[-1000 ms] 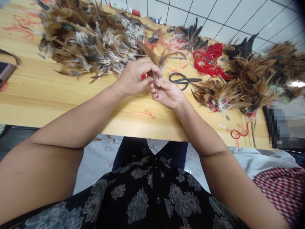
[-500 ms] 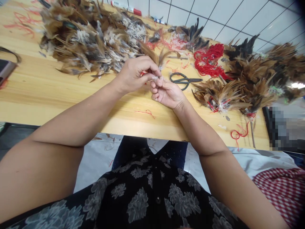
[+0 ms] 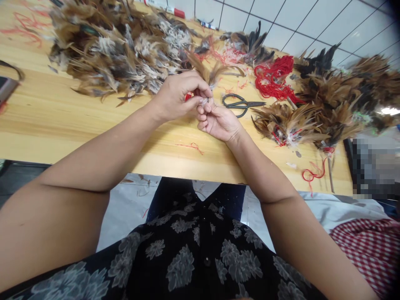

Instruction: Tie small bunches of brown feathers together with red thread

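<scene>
My left hand (image 3: 183,93) and my right hand (image 3: 220,121) meet above the wooden table, fingertips pinched together. Between them is a small bunch of brown feathers (image 3: 210,74), its tips pointing away from me and its whitish quill ends at the fingertips. A bit of red, perhaps string, shows inside the curl of my left hand. The fingers of my right hand are curled, palm up, against the quill ends. Just right of my hands lie dark-handled scissors (image 3: 255,104), untouched. How the quills are gripped is partly hidden.
A large heap of brown and grey feathers (image 3: 112,62) covers the back left. A tangle of red string (image 3: 275,79) and tied feather bunches (image 3: 290,123) lie to the right. Markers (image 3: 178,13) rest by the tiled wall. A loose red thread (image 3: 193,146) lies near the front edge.
Both hands keep almost the same pinch on the feather bunch, with only slight finger movement. The whole view has shifted a little; nothing has been put down or picked up.
</scene>
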`<state>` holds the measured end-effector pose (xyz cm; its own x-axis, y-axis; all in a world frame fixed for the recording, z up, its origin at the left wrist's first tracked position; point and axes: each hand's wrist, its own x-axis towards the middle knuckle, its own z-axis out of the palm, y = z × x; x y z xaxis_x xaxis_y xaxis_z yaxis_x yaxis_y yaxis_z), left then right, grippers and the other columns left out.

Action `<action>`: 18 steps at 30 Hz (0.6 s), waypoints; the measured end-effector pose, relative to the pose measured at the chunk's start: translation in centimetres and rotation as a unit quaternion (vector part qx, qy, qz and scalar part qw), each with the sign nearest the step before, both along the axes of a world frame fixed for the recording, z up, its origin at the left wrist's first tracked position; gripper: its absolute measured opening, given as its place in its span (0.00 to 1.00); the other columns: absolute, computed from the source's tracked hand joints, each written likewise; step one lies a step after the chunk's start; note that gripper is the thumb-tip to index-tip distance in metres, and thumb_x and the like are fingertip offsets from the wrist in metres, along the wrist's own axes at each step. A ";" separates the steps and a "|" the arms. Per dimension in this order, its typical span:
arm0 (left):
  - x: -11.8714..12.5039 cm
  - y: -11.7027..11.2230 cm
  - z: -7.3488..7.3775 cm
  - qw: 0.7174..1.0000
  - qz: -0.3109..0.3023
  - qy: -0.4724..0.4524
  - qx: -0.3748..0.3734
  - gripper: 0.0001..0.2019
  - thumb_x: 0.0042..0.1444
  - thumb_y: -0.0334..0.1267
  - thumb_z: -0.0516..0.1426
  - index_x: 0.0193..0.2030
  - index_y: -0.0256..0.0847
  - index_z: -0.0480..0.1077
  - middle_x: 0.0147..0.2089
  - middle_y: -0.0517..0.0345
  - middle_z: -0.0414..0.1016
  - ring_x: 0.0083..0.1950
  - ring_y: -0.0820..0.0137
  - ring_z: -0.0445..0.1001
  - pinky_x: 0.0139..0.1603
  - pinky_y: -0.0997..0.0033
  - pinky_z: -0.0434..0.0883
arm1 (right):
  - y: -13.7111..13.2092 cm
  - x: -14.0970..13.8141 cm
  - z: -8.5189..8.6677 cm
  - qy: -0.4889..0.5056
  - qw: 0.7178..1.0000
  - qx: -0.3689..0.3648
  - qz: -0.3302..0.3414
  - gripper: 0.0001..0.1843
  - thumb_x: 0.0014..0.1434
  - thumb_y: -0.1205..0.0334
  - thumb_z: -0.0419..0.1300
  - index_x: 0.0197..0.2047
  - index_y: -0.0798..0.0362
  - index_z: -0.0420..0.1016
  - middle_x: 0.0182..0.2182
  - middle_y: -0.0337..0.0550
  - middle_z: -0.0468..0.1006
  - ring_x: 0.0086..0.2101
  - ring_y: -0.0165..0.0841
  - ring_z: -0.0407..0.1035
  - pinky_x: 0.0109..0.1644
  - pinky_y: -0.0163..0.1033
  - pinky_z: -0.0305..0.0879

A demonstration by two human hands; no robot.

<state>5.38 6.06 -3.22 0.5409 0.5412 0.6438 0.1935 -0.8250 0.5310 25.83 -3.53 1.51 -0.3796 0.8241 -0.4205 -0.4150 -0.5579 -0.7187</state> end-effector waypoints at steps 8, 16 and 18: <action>-0.5 1.0 -0.4 0.999 -0.019 0.014 0.025 0.15 0.79 0.60 0.64 0.59 0.60 0.88 0.52 0.52 0.92 0.50 0.50 0.83 0.54 0.38 0.82 | 0.1 -0.1 -0.2 0.000 1.000 0.010 0.015 0.25 0.85 0.63 0.67 0.35 0.49 0.61 0.33 0.32 0.71 0.29 0.22 0.65 0.32 0.25 0.65; 0.1 -0.2 0.2 0.998 0.011 -0.003 0.060 0.18 0.83 0.62 0.61 0.53 0.56 0.87 0.51 0.50 0.93 0.51 0.50 0.87 0.57 0.39 0.84 | 0.0 -0.2 0.1 0.022 1.000 -0.016 0.008 0.25 0.88 0.65 0.64 0.36 0.49 0.62 0.32 0.31 0.73 0.29 0.22 0.63 0.32 0.24 0.63; 0.2 -0.1 0.3 0.997 0.000 -0.017 0.076 0.19 0.84 0.64 0.61 0.52 0.57 0.87 0.50 0.50 0.93 0.51 0.49 0.87 0.57 0.37 0.84 | 0.0 -0.2 0.1 0.018 1.000 -0.020 0.005 0.25 0.89 0.63 0.63 0.36 0.49 0.62 0.33 0.31 0.74 0.29 0.23 0.63 0.32 0.25 0.63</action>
